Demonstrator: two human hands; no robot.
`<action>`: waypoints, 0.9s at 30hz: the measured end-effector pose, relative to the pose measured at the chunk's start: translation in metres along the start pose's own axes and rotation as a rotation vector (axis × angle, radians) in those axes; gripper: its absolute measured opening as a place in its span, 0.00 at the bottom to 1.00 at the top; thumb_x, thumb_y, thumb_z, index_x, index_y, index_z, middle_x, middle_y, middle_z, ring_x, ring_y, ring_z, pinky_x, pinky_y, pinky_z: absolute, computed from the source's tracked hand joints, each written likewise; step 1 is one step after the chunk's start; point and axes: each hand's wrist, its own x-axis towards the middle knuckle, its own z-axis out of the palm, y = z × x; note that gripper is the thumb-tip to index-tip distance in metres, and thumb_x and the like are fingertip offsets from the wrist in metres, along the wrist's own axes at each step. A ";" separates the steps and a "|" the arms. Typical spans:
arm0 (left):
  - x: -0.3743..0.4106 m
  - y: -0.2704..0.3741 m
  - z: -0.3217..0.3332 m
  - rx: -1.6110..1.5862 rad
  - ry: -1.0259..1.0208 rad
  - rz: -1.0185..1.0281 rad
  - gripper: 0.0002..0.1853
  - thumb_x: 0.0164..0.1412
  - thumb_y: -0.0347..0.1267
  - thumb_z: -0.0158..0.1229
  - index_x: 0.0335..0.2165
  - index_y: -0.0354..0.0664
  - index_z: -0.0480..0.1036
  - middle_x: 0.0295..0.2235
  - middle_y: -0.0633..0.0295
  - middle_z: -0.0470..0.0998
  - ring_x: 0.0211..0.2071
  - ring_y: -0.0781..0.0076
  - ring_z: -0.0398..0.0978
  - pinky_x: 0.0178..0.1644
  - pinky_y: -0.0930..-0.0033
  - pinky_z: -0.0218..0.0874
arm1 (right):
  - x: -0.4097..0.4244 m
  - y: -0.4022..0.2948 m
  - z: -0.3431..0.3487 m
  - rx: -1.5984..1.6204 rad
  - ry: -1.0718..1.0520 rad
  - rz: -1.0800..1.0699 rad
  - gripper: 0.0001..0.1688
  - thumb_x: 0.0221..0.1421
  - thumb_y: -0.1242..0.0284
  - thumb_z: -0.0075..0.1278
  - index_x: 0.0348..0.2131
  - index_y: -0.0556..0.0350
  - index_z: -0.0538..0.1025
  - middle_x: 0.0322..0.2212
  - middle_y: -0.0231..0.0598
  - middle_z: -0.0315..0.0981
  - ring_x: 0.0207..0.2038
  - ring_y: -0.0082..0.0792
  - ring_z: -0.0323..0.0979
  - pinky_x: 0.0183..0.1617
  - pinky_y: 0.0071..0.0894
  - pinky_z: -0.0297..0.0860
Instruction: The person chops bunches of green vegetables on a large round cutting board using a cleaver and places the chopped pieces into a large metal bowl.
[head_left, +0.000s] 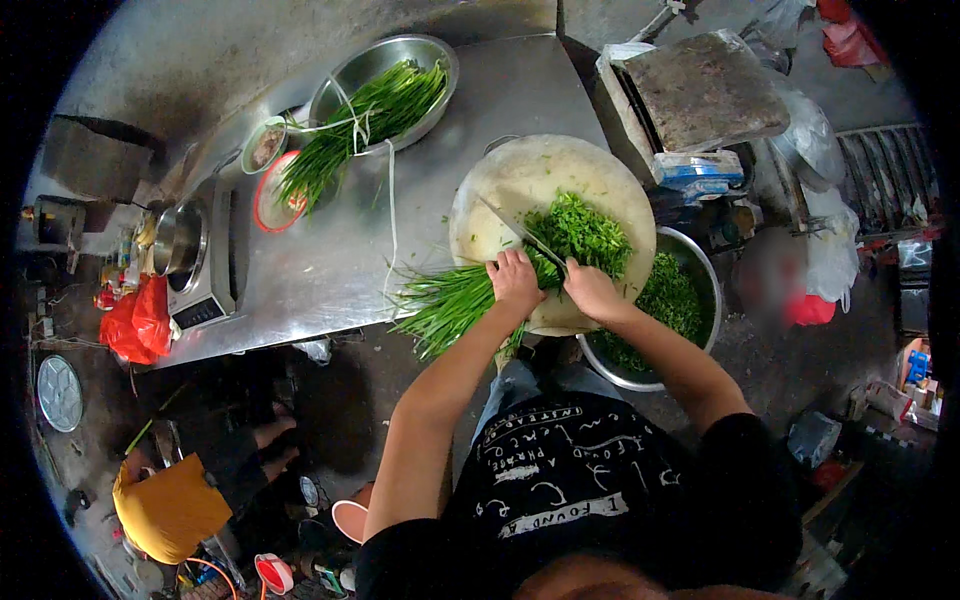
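Note:
My right hand (595, 290) grips the handle of a kitchen knife (517, 226), its blade slanting up and left across a round chopping board (491, 176). Pressed down on a bunch of long garlic chives (454, 301), my left hand (515, 279) lies close beside the blade. The uncut ends of the bunch spread left past the board's edge. A heap of chopped chives (589, 232) sits on the board, on the far side of the knife. More chopped greens fill a metal basin (714, 304) below the board at right. How far my left fingers curl around the bunch is partly hidden.
A steel bowl (442, 124) of tied chives stands on the steel table (330, 277), near a red-rimmed plate (262, 214) and a small bowl of minced food (264, 146). An induction cooker (202, 307) with a pot is at left. A person in a yellow top (172, 510) sits lower left.

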 end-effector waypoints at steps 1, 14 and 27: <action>0.000 0.001 0.000 -0.007 -0.003 0.007 0.49 0.32 0.46 0.70 0.50 0.35 0.57 0.47 0.55 0.62 0.52 0.58 0.58 0.55 0.52 0.48 | 0.009 0.003 0.015 0.018 0.047 0.027 0.16 0.50 0.72 0.43 0.38 0.63 0.66 0.19 0.54 0.72 0.24 0.55 0.72 0.29 0.52 0.68; 0.003 0.008 -0.006 -0.144 -0.002 -0.140 0.54 0.30 0.49 0.71 0.51 0.33 0.54 0.49 0.50 0.61 0.52 0.55 0.58 0.54 0.51 0.50 | -0.067 -0.018 -0.041 0.054 -0.063 0.115 0.14 0.52 0.70 0.41 0.37 0.60 0.63 0.22 0.55 0.72 0.27 0.58 0.72 0.32 0.55 0.66; -0.016 -0.009 0.003 -0.021 0.067 -0.029 0.57 0.33 0.47 0.70 0.56 0.35 0.48 0.53 0.52 0.57 0.56 0.53 0.52 0.59 0.49 0.45 | -0.011 -0.012 0.037 0.104 0.034 0.208 0.15 0.52 0.70 0.41 0.38 0.63 0.64 0.21 0.58 0.71 0.26 0.59 0.70 0.30 0.55 0.66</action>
